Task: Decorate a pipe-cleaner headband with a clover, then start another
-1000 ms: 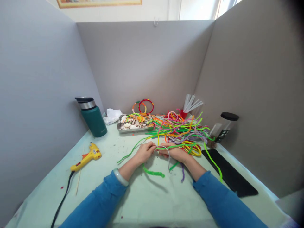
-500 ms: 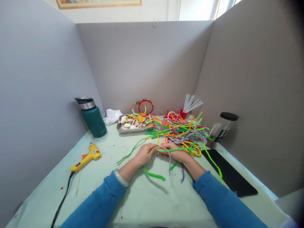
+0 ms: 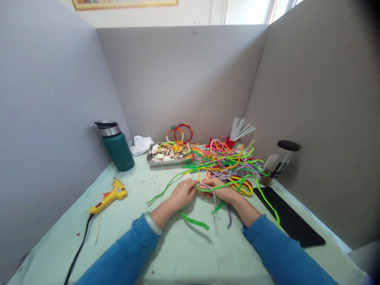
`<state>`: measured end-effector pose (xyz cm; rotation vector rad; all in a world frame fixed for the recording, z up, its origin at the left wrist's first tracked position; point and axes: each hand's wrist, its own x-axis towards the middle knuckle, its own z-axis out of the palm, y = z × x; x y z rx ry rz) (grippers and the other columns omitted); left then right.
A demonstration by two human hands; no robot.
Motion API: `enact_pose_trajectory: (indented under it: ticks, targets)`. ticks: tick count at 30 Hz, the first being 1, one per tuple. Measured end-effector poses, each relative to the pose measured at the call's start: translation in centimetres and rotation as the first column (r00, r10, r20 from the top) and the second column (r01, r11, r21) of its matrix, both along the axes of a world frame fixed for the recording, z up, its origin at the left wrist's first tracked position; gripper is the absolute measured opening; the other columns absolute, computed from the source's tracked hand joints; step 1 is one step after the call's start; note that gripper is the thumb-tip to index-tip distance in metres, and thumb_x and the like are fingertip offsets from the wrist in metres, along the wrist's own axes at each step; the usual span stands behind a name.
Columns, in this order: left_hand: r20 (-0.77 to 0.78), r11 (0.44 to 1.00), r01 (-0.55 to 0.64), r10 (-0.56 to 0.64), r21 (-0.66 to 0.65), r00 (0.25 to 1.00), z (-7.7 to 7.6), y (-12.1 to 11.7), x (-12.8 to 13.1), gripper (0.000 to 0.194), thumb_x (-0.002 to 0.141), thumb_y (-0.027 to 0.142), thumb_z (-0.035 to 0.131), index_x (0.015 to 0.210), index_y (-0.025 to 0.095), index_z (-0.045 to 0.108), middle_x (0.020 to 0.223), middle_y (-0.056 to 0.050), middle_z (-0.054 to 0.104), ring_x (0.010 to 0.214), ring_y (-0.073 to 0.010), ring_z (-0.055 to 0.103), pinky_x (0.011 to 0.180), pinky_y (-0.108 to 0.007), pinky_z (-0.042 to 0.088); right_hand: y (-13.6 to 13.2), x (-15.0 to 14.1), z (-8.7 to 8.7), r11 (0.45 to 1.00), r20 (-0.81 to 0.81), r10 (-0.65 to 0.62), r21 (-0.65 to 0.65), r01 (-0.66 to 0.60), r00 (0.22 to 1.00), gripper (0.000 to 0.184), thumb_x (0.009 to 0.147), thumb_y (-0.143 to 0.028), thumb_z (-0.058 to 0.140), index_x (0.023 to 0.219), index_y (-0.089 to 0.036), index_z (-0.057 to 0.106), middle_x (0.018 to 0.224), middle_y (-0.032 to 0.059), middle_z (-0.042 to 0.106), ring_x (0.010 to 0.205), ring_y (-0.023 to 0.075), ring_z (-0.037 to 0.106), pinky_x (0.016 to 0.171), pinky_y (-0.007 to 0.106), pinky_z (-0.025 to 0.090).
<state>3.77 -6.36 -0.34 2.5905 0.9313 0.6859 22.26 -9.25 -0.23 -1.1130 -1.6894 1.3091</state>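
My left hand and my right hand meet over the middle of the table, fingers closed in a pinch. A green pipe cleaner runs from the left fingertips across the front of my right hand. Its fuzzy lower length seems to hang below my left hand; the link is hidden. Between the hands a thin grey curved strand, like wire, arches out and down, its top at the fingertips. Purple pipe cleaner shows below my right wrist.
Behind the hands lies a heap of coloured pipe cleaners, beside a metal tray of shells. Two wrapped rings lean at the back. Leftward are a yellow glue gun and green bottle; rightward, a black flat case and clear jar.
Both hands stay together with a slight shift of the fingers. The green pipe cleaner at my right hand now slants up to the right, and the grey strand's free end sits slightly lower.
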Motion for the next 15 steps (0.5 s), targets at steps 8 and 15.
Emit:
enact_pose_trajectory:
  ticks: [8, 15]
  targets:
    - [-0.062, 0.997, -0.067, 0.068, 0.026, 0.996, 0.1, -0.3, 0.1, 0.033, 0.083, 0.018, 0.041, 0.112, 0.018, 0.058, 0.09, -0.006, 0.059, 0.087, -0.0177, 0.056, 0.077, -0.026, 0.043, -1.7, -0.1, 2.1, 0.999, 0.098, -0.002, -0.041, 0.006, 0.995, 0.039, 0.076, -0.052, 0.055, 0.066, -0.014, 0.058, 0.05, -0.0038, 0.046, 0.04, 0.007, 0.039, 0.039, 0.02, 0.03]
    - [-0.142, 0.999, -0.047, 0.044, -0.013, 0.989, 0.4, -0.5, 0.2, 0.026, 0.088, 0.023, 0.033, 0.102, 0.018, 0.055, 0.098, -0.006, 0.061, 0.094, -0.0171, 0.057, 0.083, -0.027, 0.042, -11.3, 4.1, 5.3, 0.987, 0.405, -0.155, 0.029, 0.157, 0.901, 0.03, 0.082, -0.046, 0.049, 0.08, -0.019, 0.063, 0.065, 0.0013, 0.057, 0.053, 0.0112, 0.049, 0.049, 0.021, 0.039]
